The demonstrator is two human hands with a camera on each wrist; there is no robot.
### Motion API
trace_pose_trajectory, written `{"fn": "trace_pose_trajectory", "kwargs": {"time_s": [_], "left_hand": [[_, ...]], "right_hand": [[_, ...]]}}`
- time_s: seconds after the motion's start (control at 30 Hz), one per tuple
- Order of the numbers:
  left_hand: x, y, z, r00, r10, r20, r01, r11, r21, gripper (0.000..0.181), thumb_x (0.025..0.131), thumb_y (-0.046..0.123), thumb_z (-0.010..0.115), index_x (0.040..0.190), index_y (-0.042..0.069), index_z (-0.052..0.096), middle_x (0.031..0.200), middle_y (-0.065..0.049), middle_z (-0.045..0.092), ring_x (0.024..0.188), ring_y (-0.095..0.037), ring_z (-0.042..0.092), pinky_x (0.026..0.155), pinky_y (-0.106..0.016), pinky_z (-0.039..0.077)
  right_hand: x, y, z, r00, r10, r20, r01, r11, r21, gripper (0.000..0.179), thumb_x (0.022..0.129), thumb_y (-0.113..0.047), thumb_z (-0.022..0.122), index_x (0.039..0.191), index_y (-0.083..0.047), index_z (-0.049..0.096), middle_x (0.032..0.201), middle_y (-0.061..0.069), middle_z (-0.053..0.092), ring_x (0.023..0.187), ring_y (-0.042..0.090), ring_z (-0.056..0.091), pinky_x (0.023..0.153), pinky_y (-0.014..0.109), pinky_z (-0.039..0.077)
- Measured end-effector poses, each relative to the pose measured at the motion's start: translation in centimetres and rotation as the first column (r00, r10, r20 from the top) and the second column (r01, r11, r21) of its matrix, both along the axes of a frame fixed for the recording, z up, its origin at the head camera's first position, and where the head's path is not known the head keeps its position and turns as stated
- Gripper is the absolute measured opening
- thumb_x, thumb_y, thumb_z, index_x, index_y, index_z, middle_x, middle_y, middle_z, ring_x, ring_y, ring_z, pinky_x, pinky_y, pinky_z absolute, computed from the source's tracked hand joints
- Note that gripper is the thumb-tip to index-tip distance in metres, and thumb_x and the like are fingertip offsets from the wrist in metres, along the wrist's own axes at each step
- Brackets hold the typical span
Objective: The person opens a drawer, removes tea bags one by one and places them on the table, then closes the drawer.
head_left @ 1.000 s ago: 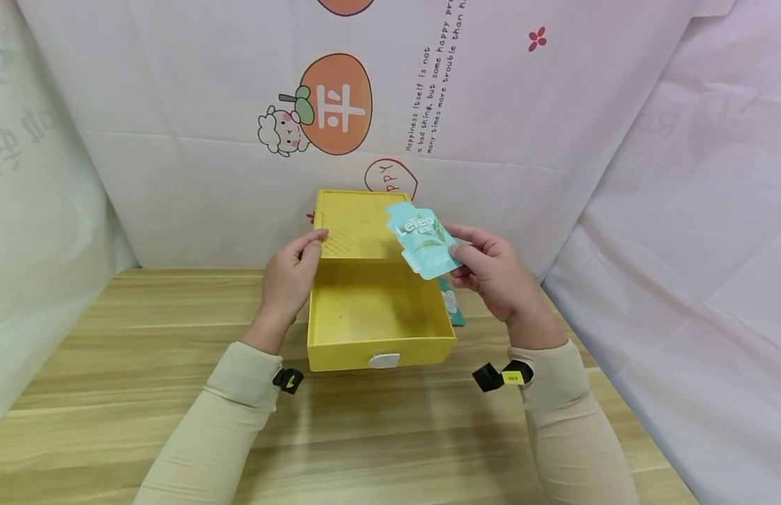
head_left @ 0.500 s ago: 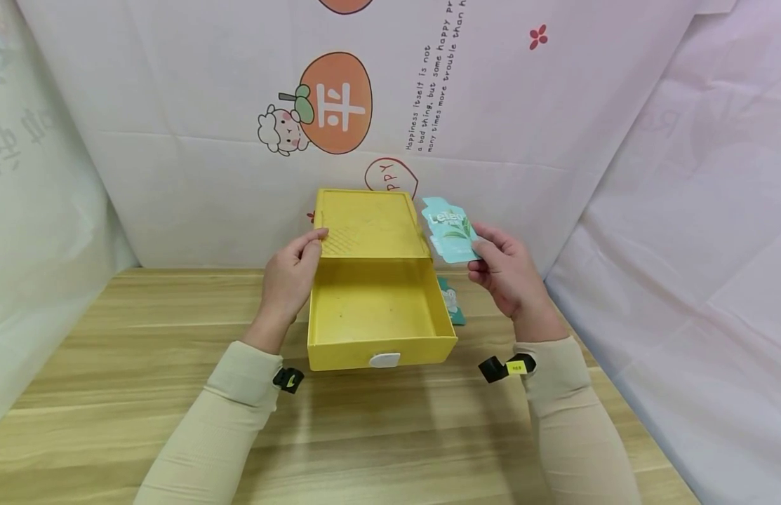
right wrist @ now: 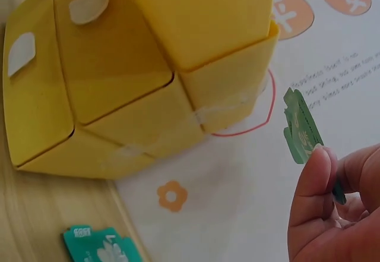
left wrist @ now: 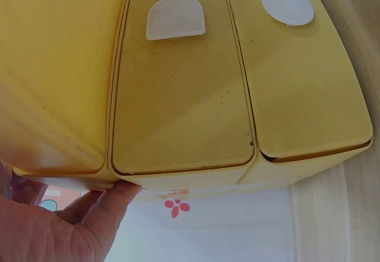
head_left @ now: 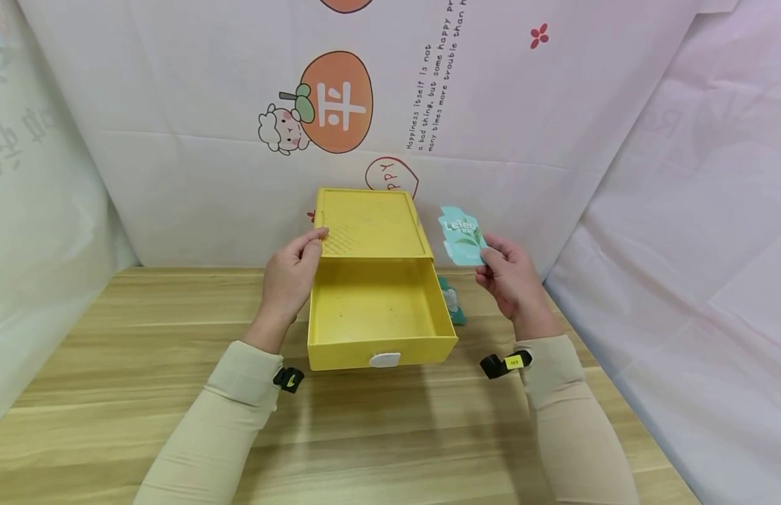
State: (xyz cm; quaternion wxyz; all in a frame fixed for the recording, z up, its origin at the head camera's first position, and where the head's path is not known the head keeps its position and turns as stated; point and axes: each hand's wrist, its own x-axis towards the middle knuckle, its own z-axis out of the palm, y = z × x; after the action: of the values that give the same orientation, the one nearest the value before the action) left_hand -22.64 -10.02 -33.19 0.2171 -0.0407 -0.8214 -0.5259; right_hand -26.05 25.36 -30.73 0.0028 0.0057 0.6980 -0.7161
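Note:
A yellow drawer cabinet (head_left: pixel 372 221) stands on the wooden table, its top drawer (head_left: pixel 374 352) pulled out and nothing seen inside. My left hand (head_left: pixel 290 277) holds the cabinet's upper left edge; in the left wrist view its fingers (left wrist: pixel 113 211) lie against the side wall. To the right of the cabinet, my right hand (head_left: pixel 509 277) pinches a flat, light teal LeTea packet (head_left: pixel 461 237) between thumb and fingers, raised off the table. The right wrist view shows this packet (right wrist: pixel 303 125) nearly edge-on. A darker teal packet (head_left: pixel 452 301) lies beside the cabinet, partly hidden by the drawer.
Two lower drawers with white pull tabs (left wrist: pixel 176 18) are closed. A printed white cloth (head_left: pixel 491 105) hangs behind the cabinet, and more cloth hangs on both sides. Wood-grain tabletop (head_left: pixel 365 435) extends in front of the drawer.
My right hand has moved right with the light teal packet, from over the cabinet's top right corner to beside it. My left hand stays on the cabinet edge.

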Motion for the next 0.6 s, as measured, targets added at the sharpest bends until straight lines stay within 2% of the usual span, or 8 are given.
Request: {"fn": "trace_pose_trajectory", "kwargs": {"time_s": [0.13, 0.6], "left_hand": [[0.0, -0.1, 0.0, 1.0, -0.001, 0.002, 0.001, 1.0, -0.001, 0.042, 0.108, 0.035, 0.043, 0.138, 0.024, 0.07, 0.063, -0.002, 0.043, 0.049, -0.014, 0.028, 0.047, -0.027, 0.025], [0.0, -0.1, 0.0, 1.0, -0.007, 0.005, 0.007, 1.0, 0.01, 0.042, 0.109, 0.037, 0.044, 0.139, 0.025, 0.07, 0.062, -0.002, 0.044, 0.048, -0.014, 0.028, 0.046, -0.027, 0.024]], "right_hand": [[-0.7, 0.5, -1.0, 0.999, -0.031, 0.035, 0.03, 0.999, 0.024, 0.055, 0.109, -0.016, 0.05, 0.162, -0.007, 0.035, 0.107, 0.002, 0.057, 0.077, 0.005, 0.056, 0.069, 0.015, 0.054], [-2.7, 2.6, -4.7, 0.987, -0.121, 0.111, 0.11, 0.989, 0.101, 0.058, 0.109, -0.017, 0.05, 0.163, -0.005, 0.031, 0.11, 0.003, 0.053, 0.08, 0.004, 0.056, 0.07, 0.016, 0.055]]}}
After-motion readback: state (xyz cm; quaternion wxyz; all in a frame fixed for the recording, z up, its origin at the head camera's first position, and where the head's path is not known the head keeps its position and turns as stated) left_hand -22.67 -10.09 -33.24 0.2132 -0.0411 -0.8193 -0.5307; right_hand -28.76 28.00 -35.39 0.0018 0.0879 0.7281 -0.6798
